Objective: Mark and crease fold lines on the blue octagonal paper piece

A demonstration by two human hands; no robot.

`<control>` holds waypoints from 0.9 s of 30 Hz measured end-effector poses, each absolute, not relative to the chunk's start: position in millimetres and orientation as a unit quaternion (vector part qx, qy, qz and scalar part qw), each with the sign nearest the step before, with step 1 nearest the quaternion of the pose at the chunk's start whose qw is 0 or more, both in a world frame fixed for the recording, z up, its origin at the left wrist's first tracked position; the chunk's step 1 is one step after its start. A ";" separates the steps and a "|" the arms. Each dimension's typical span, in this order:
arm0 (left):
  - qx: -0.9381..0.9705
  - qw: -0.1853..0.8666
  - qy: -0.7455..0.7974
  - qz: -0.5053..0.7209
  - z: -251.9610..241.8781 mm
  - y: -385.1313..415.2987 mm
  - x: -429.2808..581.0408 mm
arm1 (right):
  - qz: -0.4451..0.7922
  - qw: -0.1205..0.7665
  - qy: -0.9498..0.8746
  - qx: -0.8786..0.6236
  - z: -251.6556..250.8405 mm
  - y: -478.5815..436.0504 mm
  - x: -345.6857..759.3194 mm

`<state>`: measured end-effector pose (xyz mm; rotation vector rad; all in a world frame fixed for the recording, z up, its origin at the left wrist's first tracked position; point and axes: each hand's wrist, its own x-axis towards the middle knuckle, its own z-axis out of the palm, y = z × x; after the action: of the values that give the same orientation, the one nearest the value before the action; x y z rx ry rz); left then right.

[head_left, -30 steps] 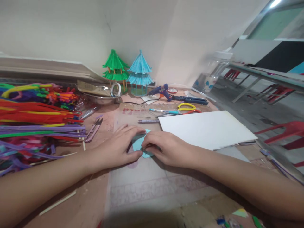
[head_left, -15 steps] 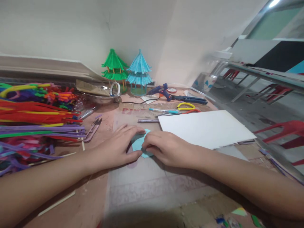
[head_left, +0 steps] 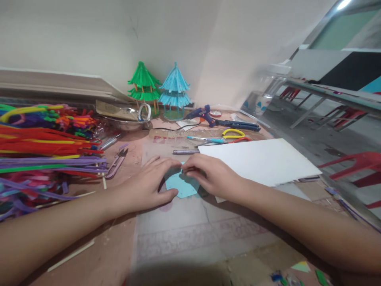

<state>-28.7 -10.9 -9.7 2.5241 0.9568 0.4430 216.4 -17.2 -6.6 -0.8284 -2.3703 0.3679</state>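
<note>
A small light-blue piece with straight-cut edges point(head_left: 183, 184) lies flat on the translucent sheet point(head_left: 184, 226). My left hand point(head_left: 151, 182) rests at its left side, thumb and fingers spread around that edge. Over its upper right edge is my right hand point(head_left: 208, 172), thumb and fingertips pinched together; a tiny dark spot shows at the tips, too small to name. The right fingertips are close to the left index fingertip. A white board point(head_left: 256, 161) lies just beyond my right hand.
Pipe cleaners point(head_left: 44, 143) in many colours fill the left side, with small snips point(head_left: 117, 163) beside them. Behind stand a green tower point(head_left: 143, 83), a blue tower point(head_left: 175, 89), a metal bowl point(head_left: 125, 124), a glue gun point(head_left: 202, 115), pliers point(head_left: 238, 125), yellow-handled scissors point(head_left: 233, 133) and pens point(head_left: 205, 139).
My right hand has moved up and slightly right, from the middle of the light-blue piece to its upper edge, uncovering more of it. My left hand has stayed in place.
</note>
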 end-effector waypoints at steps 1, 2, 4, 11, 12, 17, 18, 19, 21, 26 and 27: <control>0.905 0.207 0.336 0.160 -9.3 -10.2 -30.4 | 0.156 0.318 -0.880 -0.316 -5.5 -15.3 218.4; 0.906 0.214 0.328 0.159 -8.7 -9.4 -32.4 | 0.174 0.332 -0.870 -0.321 -4.2 -14.1 220.0; 0.910 0.229 0.312 0.152 -7.5 -8.0 -36.2 | 0.209 0.345 -0.853 -0.331 -1.7 -13.9 221.5; 0.910 0.162 0.296 0.240 -6.4 -6.8 -35.0 | 0.260 0.307 -0.844 -0.355 -6.6 -21.7 212.7; 0.915 0.141 0.292 0.239 -7.0 -6.6 -34.1 | 0.260 0.303 -0.843 -0.360 -7.5 -22.1 211.8; 0.939 0.122 0.265 0.183 -11.4 -3.5 -33.2 | 0.241 0.282 -0.857 -0.357 -8.3 -24.0 210.0; 0.938 0.133 0.266 0.177 -11.9 -2.8 -33.5 | 0.235 0.277 -0.862 -0.354 -8.4 -24.3 209.7; 0.936 0.145 0.269 0.173 -12.1 -2.2 -33.8 | 0.231 0.274 -0.864 -0.354 -8.7 -24.4 209.2; 0.932 0.160 0.275 0.174 -11.9 -1.7 -34.1 | 0.229 0.267 -0.863 -0.363 -9.9 -23.4 208.2; 0.927 0.162 0.292 0.172 -11.4 -3.7 -33.3 | 0.212 0.237 -0.871 -0.375 -12.3 -17.8 206.2; 0.925 0.160 0.298 0.171 -11.4 -4.2 -33.1 | 0.212 0.233 -0.872 -0.373 -11.8 -17.7 206.1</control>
<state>-33.1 -4.2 -11.4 2.6431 0.8511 0.4878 206.1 -17.7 -11.8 -1.0257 -2.3958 0.5827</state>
